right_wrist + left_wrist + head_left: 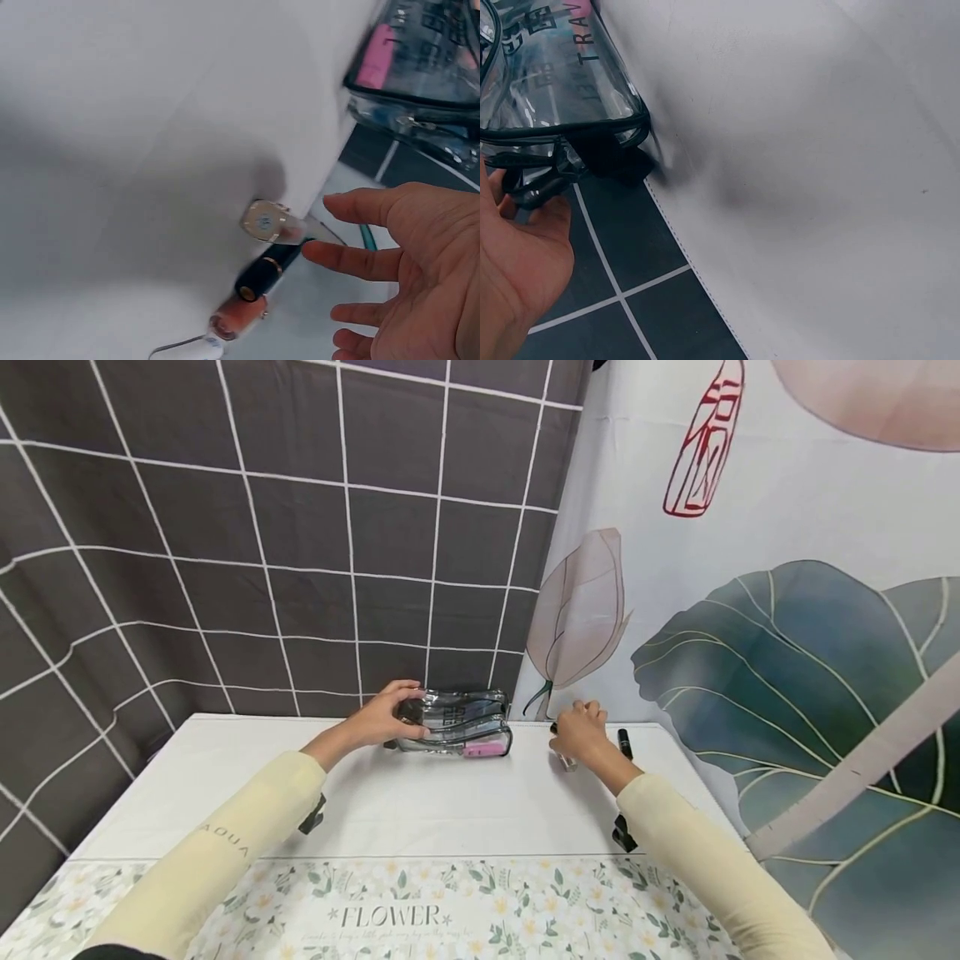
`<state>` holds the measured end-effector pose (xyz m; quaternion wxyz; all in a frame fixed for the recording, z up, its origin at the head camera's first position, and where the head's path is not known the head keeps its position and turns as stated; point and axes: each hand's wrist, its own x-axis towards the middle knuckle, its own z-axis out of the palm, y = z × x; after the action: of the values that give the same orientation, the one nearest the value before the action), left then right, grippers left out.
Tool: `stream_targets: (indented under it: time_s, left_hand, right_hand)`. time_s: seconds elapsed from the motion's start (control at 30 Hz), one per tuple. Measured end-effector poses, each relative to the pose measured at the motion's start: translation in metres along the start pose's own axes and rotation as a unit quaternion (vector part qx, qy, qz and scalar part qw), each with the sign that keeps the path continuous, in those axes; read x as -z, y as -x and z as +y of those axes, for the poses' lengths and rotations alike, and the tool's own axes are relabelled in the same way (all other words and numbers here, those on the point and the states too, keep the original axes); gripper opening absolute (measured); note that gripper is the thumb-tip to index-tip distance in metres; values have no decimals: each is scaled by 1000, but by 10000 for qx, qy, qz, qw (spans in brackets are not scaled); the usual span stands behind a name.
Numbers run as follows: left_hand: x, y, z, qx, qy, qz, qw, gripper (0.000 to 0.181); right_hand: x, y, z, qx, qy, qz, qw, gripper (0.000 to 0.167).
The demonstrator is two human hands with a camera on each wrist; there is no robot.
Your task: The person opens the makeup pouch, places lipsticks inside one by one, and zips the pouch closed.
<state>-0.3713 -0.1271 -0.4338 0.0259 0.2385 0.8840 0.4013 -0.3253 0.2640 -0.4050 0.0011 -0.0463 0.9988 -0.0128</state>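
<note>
A clear zip travel bag (453,720) with black trim lies on the white table; a pink item (484,748) shows inside it. My left hand (386,717) grips the bag's left end, and in the left wrist view its fingers curl at the black strap (607,154). To the right of the bag, my right hand (583,731) hovers over small cosmetics with its fingers spread. In the right wrist view, a clear-and-beige small container (264,221) lies by the fingertips, beside a black tube (262,276) and a peach-coloured tube (236,315). Nothing appears held there.
A white item (191,349) lies past the peach tube. The dark grid cloth (300,527) hangs behind the table (420,810), and a flower-print curtain (750,652) hangs at the right. A floral mat (420,893) covers the table's near part.
</note>
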Motion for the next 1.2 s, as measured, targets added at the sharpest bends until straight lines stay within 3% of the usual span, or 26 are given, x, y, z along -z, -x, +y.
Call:
stream_targets:
  time_s: [0.13,0.27,0.3,0.47,0.67,0.73,0.97,1.2]
  left_hand:
    - [-4,-13,-24,-165,-53,131,9998,89]
    - [-9,-14,-28,-298,-12,67,9995,89]
    - [-12,-18,-35,-224,-48,125,9997,89]
    - [-10,-15,-30,-369,-85,105,9992,90]
    - [-6,-17,-29,-190,-3,79,9998,90]
    - [-6,-17,-29,-126,-29,97,9999,88]
    - [-4,-14,-25,-312,-88,91,9994,90]
    - [-1,-10,-18,-477,71,-5,9988,91]
  right_hand:
    - [-5,-1,2,78,145,-1,9999,22]
    - [-13,1,6,109,211,82,9997,18]
    - [-15,2,7,139,217,105,9996,18]
    - [-19,3,9,284,168,269,9991,16]
    - [-20,-1,6,445,269,563,9971,19]
    - [-20,-1,5,401,249,546,9974,19]
    - [-19,1,6,149,203,399,9989,17]
    - [-22,-1,7,193,84,425,9989,13]
